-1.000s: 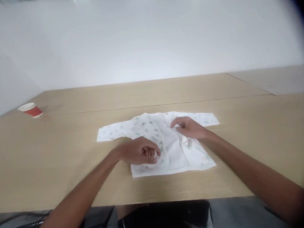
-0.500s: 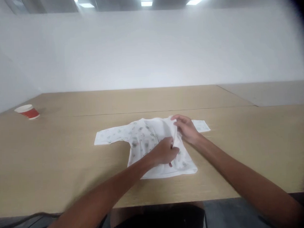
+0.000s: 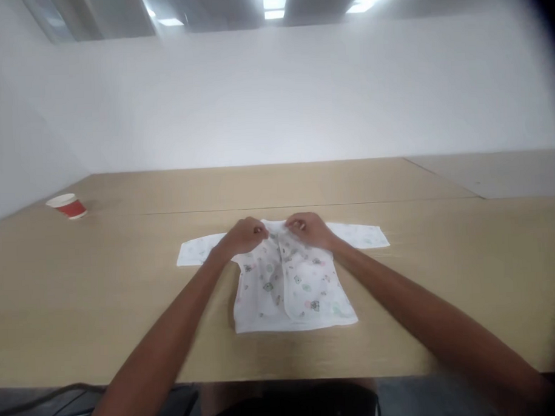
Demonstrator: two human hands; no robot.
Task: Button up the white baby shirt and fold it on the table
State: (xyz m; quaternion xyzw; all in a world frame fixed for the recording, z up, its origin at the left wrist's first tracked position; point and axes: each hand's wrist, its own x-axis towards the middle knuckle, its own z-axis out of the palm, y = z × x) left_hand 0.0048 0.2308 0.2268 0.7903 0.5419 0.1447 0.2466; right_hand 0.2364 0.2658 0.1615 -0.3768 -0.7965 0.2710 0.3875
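At the bottom edge of the frame, a dark cable (image 3: 47, 397) is seen at lower left, and a black shape (image 3: 289, 411), too dark to be identified, is seen at bottom centre. The left forearm (image 3: 158, 321) and the right forearm (image 3: 421, 300) are extended inward from the lower corners, over the near edge of a pale wooden table (image 3: 103, 311).

A white long-sleeved baby top (image 3: 292, 292), printed with small coloured motifs, is laid flat on the table at the centre of the frame. Its front panels are overlapped down the middle, and its sleeves are spread out: one sleeve (image 3: 198, 252) toward the left of the frame, the other sleeve (image 3: 360, 234) toward the right.

The left hand (image 3: 242, 236) and the right hand (image 3: 309, 230) are placed at the neckline (image 3: 274, 227), close together but not touching. Each is curled down onto the fabric, though whether the cloth is pinched cannot be told.

Farther off, a seam (image 3: 305, 206) is seen across the table, and a red and white paper cup (image 3: 67, 206) is lying on its side at upper left, well apart from the top. Beyond the table, a white wall (image 3: 274, 99) is seen, with ceiling lights (image 3: 274, 3) along the upper edge of the frame.
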